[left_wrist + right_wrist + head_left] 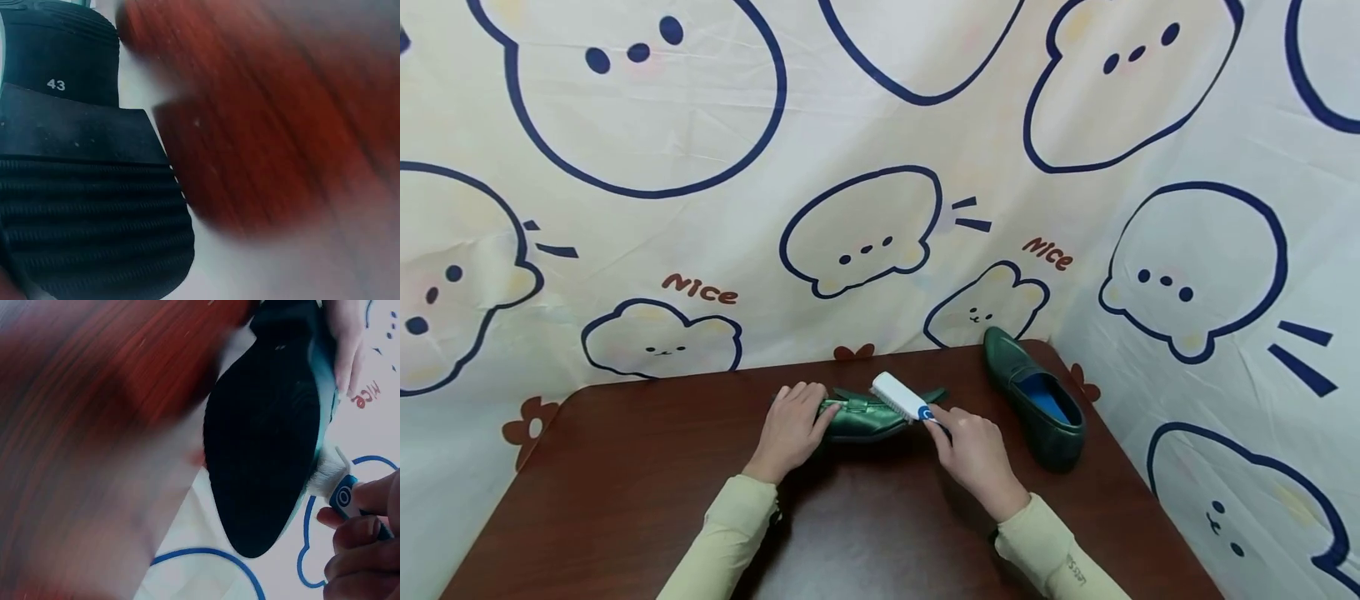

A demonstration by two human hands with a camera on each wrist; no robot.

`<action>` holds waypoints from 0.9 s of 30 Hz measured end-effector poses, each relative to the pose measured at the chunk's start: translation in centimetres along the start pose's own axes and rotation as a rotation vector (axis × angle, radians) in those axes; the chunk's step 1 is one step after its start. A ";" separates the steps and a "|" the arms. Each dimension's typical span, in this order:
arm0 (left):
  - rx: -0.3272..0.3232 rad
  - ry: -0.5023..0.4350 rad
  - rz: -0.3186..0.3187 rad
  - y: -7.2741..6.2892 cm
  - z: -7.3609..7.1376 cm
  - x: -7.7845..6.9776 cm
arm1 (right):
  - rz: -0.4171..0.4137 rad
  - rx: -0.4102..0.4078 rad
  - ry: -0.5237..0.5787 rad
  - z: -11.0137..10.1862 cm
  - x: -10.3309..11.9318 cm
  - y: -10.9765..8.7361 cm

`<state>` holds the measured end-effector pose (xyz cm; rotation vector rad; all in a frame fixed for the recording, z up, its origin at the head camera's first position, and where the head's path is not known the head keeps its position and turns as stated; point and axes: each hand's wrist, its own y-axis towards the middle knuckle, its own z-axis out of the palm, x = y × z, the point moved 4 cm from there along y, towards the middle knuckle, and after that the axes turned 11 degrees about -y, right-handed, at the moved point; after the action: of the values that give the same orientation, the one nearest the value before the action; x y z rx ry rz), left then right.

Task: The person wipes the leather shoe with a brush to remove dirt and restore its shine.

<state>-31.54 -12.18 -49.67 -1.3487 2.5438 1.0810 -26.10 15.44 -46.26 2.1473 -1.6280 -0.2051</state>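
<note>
A green leather loafer (865, 423) is held above the table, its toe toward the right. My left hand (793, 423) grips it at the heel end. In the left wrist view its black ridged sole (94, 200) faces the camera, marked 43. My right hand (976, 454) holds a white-and-blue brush (898, 395) by the handle. The brush's pale bristles (326, 475) touch the side of the shoe's upper near the toe in the right wrist view. The left fingers are mostly out of the left wrist view.
A second green loafer (1037, 400) with a blue insole stands at the right back of the dark brown table (647, 500). A cream curtain (865, 133) printed with blue cartoon outlines hangs behind the table and along its right side.
</note>
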 end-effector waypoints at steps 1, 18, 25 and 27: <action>0.001 0.004 0.001 0.0 0.0 0.1 | 0.009 -0.009 -0.016 0.0 -0.2 0.0; 0.030 0.030 -0.013 -0.2 0.3 0.4 | 0.137 -0.027 -0.026 -0.7 -2.6 0.6; 0.009 0.046 -0.010 -0.1 0.4 0.6 | -0.016 -0.014 0.018 -0.8 0.3 -0.5; 0.015 0.043 -0.009 -0.1 0.5 0.5 | -0.011 -0.021 -0.010 -0.7 0.3 -0.6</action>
<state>-31.92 -12.26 -50.27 -1.3937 2.5678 1.0405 -25.22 15.44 -45.79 2.1434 -1.6126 -0.2349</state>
